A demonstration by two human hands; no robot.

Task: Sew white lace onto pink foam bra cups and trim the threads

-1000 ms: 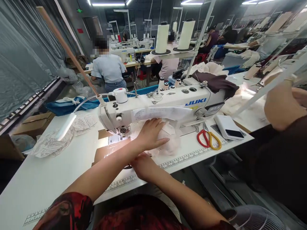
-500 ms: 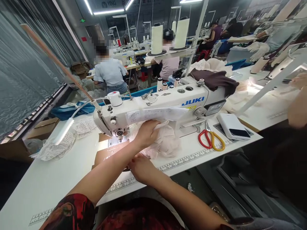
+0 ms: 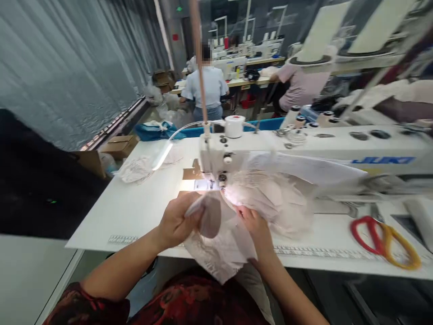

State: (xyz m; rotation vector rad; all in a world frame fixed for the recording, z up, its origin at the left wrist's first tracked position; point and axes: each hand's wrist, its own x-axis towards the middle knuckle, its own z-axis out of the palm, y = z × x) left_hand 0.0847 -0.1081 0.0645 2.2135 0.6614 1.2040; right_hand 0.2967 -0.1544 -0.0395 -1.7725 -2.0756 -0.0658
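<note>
Both my hands hold a pale pink lace fabric piece [image 3: 267, 198] in front of the white JUKI sewing machine [image 3: 338, 149]. My left hand [image 3: 177, 219] pinches a folded edge of the fabric just below the needle area [image 3: 219, 180]. On the right side of the same fabric, my right hand [image 3: 255, 225] grips it with fingers closed. Part of the fabric hangs over the front edge of the white table [image 3: 135, 212] toward my lap. The picture is smeared by motion.
Red and yellow scissors [image 3: 385, 237] lie on the table at the right. A bundle of white lace [image 3: 135, 169] sits at the left behind the machine lamp [image 3: 164, 153]. Thread cones [image 3: 321, 31] stand above the machine. Other people sit at machines behind.
The view has swung left and closer. My left hand left the fabric pile under the machine arm and now pinches its front edge; the fabric has been pulled toward me.
</note>
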